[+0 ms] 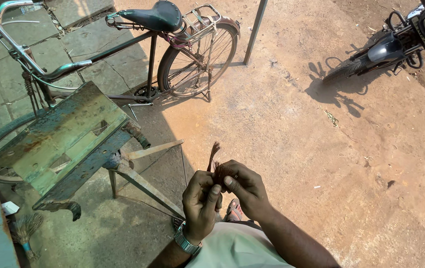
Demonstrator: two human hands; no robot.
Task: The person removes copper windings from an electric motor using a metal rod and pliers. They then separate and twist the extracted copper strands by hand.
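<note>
Pinched between both closed hands, left hand and right hand, a reddish fibre tuft is held, loose strands untrimmed at twelve o'clock.

No packages, signs or screens show anywhere in this view. The one thing of the label kind is the motorcycle's number plate, at about two o'clock near the top right corner: a narrow dark strip with pale markings, fixed at the front of the machine and tilted, just beside the headlamp. At about eight o'clock, near the left edge, lies a small white scrap on the ground; whether it is a wrapper or plain paper cannot be told.
</note>
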